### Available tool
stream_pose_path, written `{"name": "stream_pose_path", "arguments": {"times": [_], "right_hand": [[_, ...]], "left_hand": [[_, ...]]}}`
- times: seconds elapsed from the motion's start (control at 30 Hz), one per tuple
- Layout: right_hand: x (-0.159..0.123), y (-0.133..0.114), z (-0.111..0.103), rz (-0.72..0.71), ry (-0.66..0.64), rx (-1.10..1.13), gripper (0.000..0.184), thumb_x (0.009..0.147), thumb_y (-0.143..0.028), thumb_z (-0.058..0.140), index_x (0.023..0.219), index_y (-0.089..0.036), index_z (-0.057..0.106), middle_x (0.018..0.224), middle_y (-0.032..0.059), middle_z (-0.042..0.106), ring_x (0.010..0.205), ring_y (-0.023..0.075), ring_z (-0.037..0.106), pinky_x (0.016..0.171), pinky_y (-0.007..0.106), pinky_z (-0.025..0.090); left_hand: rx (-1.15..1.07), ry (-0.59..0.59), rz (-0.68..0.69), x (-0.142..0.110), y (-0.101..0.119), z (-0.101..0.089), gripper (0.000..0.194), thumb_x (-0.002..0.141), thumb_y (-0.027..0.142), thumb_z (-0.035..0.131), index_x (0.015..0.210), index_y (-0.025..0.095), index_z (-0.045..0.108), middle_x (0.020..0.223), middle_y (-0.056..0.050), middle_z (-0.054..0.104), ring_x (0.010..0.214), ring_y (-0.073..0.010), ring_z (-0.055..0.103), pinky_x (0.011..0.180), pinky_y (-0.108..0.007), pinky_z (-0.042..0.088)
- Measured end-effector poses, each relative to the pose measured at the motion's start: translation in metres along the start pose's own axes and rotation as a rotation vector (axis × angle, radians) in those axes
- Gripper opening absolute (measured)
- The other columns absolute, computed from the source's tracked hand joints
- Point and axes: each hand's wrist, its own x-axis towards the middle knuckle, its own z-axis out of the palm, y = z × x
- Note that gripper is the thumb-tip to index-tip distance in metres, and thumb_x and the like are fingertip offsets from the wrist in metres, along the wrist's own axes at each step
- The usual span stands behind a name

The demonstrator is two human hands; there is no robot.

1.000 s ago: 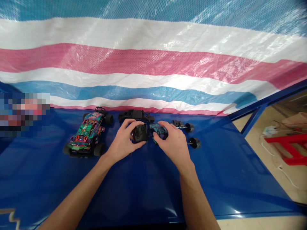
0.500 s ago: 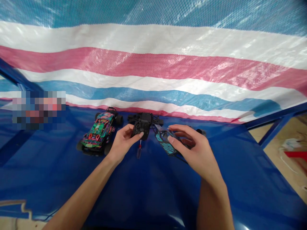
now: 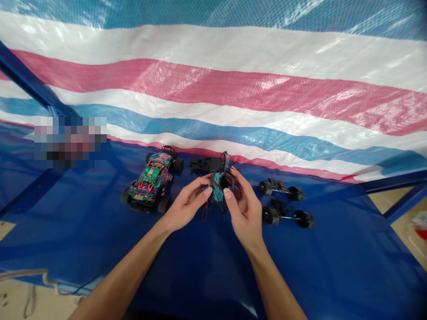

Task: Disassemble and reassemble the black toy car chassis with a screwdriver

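Note:
A black and teal toy car body shell (image 3: 218, 187) is held between my two hands, over the middle of the blue table. My left hand (image 3: 188, 202) is closed on its left edge, thumb on top. On the other side my right hand (image 3: 246, 209) grips it with the thumb near the front and fingers behind. Directly behind the shell lies a black car chassis (image 3: 202, 165), partly covered by it. A screwdriver (image 3: 204, 212) with a clear and red handle lies just beside my left fingertips, partly hidden.
To the left stands a multicoloured toy car (image 3: 151, 180) with black wheels. Two black wheel-and-axle assemblies (image 3: 282, 189) lie to the right. A striped plastic sheet (image 3: 213, 80) hangs behind the blue table (image 3: 300, 266), with blue frame bars at both sides. Something at the back left is pixelated.
My left hand has let go of the dark part over the chassis and taken the shell's left side. My right hand has brought the shell leftward and turned it. The wheel assemblies are now uncovered.

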Motion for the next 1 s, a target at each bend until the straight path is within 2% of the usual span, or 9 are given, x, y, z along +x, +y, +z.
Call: {"name": "stream_pose_path", "arguments": {"times": [0.07,0.13,0.23,0.33,0.43,0.57,0.77,1.0], "right_hand": [[0.001,0.001,-0.001,0.006,-0.009,0.059,0.046,0.102,-0.042,0.067,0.146,-0.027,0.062,0.156,0.0119,0.061,0.145,0.0303,0.061,0.127,0.055,0.048],[0.002,0.002,-0.002,0.002,-0.014,0.103,0.044,0.102,-0.041,0.068,0.143,-0.028,0.063,0.152,0.0119,0.064,0.142,0.0291,0.063,0.124,0.052,0.051],[0.003,0.007,-0.004,-0.024,-0.024,0.14,0.04,0.101,-0.04,0.069,0.139,-0.029,0.064,0.147,0.0102,0.067,0.139,0.0275,0.064,0.118,0.048,0.056],[0.005,0.014,-0.009,-0.039,-0.056,0.179,0.038,0.099,-0.037,0.072,0.137,-0.031,0.065,0.145,0.0085,0.068,0.137,0.0266,0.066,0.115,0.046,0.057],[0.007,0.018,-0.014,-0.033,-0.071,0.205,0.04,0.098,-0.039,0.074,0.136,-0.031,0.065,0.143,0.0093,0.07,0.135,0.0282,0.067,0.114,0.049,0.057],[0.007,0.018,-0.016,-0.022,-0.074,0.199,0.041,0.095,-0.042,0.077,0.132,-0.031,0.064,0.141,0.0103,0.071,0.136,0.0301,0.067,0.115,0.051,0.057],[0.008,0.018,-0.017,-0.043,-0.108,0.225,0.036,0.093,-0.041,0.079,0.125,-0.03,0.065,0.137,0.0105,0.073,0.132,0.0292,0.069,0.112,0.052,0.058],[0.01,0.017,-0.017,-0.039,-0.113,0.2,0.035,0.094,-0.046,0.077,0.123,-0.03,0.063,0.131,0.0102,0.078,0.128,0.0298,0.072,0.112,0.053,0.058]], "left_hand": [[0.008,0.004,0.0,-0.001,-0.003,-0.002,0.038,0.098,0.057,0.073,0.105,0.02,0.07,0.144,-0.014,0.068,0.133,-0.0279,0.066,0.113,-0.04,0.053],[0.02,0.022,0.009,-0.002,-0.006,-0.003,0.04,0.096,0.058,0.075,0.102,0.02,0.069,0.153,-0.016,0.062,0.141,-0.0305,0.063,0.114,-0.041,0.053],[0.028,0.032,0.022,-0.003,-0.008,-0.003,0.04,0.095,0.058,0.076,0.099,0.019,0.068,0.157,-0.018,0.059,0.146,-0.0322,0.059,0.116,-0.042,0.052],[0.021,0.036,0.028,-0.005,-0.007,-0.002,0.036,0.096,0.054,0.077,0.097,0.019,0.068,0.152,-0.018,0.064,0.149,-0.0327,0.057,0.118,-0.043,0.05],[0.031,0.06,0.045,-0.007,-0.006,0.0,0.03,0.094,0.047,0.081,0.098,0.019,0.069,0.145,-0.017,0.069,0.145,-0.0321,0.06,0.117,-0.043,0.051],[0.052,0.105,0.089,-0.007,-0.007,-0.001,0.034,0.089,0.04,0.087,0.114,0.021,0.072,0.149,-0.017,0.067,0.139,-0.0307,0.064,0.11,-0.041,0.054],[0.072,0.104,0.113,-0.008,-0.012,-0.005,0.045,0.087,0.037,0.09,0.127,0.024,0.074,0.152,-0.015,0.067,0.141,-0.0306,0.064,0.107,-0.039,0.054],[0.247,0.103,0.151,-0.01,-0.014,-0.008,0.051,0.085,0.039,0.091,0.132,0.025,0.076,0.152,-0.015,0.067,0.134,-0.032,0.066,0.1,-0.04,0.054]]}}
